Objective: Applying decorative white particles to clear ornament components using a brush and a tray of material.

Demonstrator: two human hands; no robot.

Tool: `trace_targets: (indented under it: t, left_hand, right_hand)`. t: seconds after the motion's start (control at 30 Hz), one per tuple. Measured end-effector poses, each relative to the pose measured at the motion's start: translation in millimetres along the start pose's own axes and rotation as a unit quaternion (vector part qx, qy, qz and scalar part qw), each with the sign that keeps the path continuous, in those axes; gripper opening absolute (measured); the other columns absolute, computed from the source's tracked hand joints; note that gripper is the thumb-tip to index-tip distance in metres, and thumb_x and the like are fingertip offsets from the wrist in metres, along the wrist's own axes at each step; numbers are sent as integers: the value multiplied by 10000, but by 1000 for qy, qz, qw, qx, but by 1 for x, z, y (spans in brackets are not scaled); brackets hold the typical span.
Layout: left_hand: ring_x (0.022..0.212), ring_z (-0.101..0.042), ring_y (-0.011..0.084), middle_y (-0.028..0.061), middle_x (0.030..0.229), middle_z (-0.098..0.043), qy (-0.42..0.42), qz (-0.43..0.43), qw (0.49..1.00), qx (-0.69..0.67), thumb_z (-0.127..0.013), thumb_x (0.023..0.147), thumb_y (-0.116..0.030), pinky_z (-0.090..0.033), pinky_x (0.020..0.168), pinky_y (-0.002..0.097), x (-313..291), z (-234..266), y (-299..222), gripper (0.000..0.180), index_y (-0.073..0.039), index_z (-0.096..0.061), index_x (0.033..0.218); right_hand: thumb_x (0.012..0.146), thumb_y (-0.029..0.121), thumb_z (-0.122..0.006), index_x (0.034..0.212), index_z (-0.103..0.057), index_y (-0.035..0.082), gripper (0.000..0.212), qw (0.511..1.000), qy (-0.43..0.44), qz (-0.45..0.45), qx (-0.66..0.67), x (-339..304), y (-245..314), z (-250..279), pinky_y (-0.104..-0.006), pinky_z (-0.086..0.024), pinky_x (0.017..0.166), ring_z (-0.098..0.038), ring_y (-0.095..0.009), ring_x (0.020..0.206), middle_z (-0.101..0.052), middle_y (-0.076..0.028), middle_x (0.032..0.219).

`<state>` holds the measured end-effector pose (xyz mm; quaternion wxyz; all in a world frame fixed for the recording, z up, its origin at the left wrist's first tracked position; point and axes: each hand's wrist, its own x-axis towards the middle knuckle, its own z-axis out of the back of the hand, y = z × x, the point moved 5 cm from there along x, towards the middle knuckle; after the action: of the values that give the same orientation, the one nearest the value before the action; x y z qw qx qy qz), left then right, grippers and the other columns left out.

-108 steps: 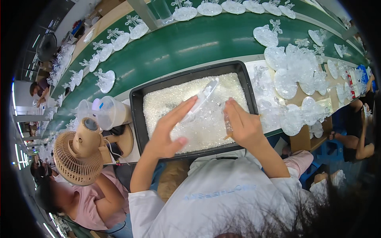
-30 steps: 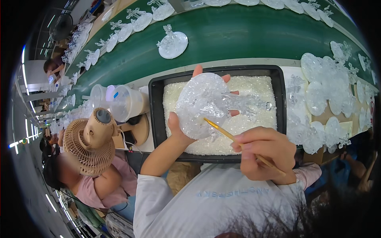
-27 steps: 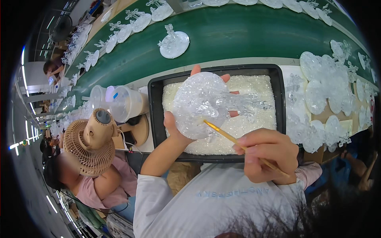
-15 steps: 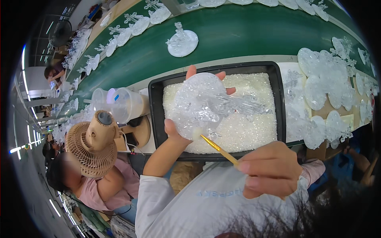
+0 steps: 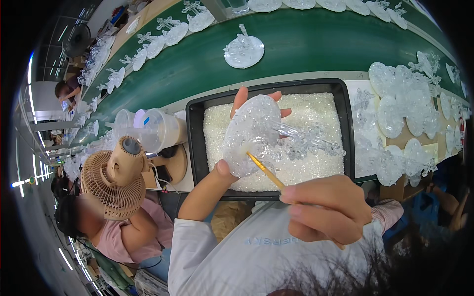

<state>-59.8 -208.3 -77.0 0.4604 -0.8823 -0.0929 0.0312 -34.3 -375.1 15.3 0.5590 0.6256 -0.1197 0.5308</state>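
Above the black tray (image 5: pixel 197 143), the disc (image 5: pixel 251 126) has tilted further.

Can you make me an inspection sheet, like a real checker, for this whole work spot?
Surface: green surface behind a black tray filled with pale, sparkly granules.
Job's things: white disc, tilted, with a clear ornament sticking out rightward over the granules; brush tip at the disc's face, exact contact hard to tell.
Clutter: tan fan and clear tubs left of the tray; piled clear-and-white pieces to its right.
Hands: left hand holds the disc; right hand grips the brush handle.
Cables: thin pale cable near the fan.
Surroundings: co-worker in pink at left; similar pieces lined up beyond.
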Motion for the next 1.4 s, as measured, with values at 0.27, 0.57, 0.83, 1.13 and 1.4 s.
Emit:
trace_targets:
  t: [0.27,0.57,0.83,1.13,1.4]
  left_hand:
    - [1344,-375,532,313,1546,-231,-25,13,999,33,-710,532,-862,-422,1056,584,0,-3,1,1358,-304,-52,1581]
    - [1375,-322,535,291,1554,-222,85,61,975,-197,-596,676,-854,-342,1090,642,2,6,3,1201,-272,-68,1584]
    - [1383,-195,610,230,1595,-170,30,113,961,-249,-570,691,-863,-257,982,834,3,3,5,1072,-368,-177,1557]
    - [1397,-204,580,218,1597,-165,15,76,967,-244,-554,701,-861,-267,1000,819,5,7,5,1051,-357,-196,1551]
    - [1409,-202,559,206,1603,-162,16,55,990,-132,-568,696,-856,-262,1020,806,4,18,2,1059,-368,-180,1552]
  right_hand:
    - [806,91,-767,872,-651,20,151,999,-33,-20,-35,-3,-5,2,-249,-529,504,-695,-222,622,-714,-173,807]
    - [879,179,-742,1027,-536,30,294,995,-9,81,57,-25,-4,42,-251,-550,431,-686,-204,602,-641,-172,978]
    - [875,199,-746,992,-573,16,278,992,-30,88,89,-37,-18,40,-272,-548,445,-657,-201,567,-648,-179,944]
    - [722,36,-741,757,-645,5,107,999,33,-27,9,-25,-27,9,-303,-544,529,-668,-232,583,-687,-133,719]
    - [729,20,-694,843,-650,-27,131,1000,0,-5,10,-27,-32,6,-309,-549,489,-665,-254,597,-661,-158,817]
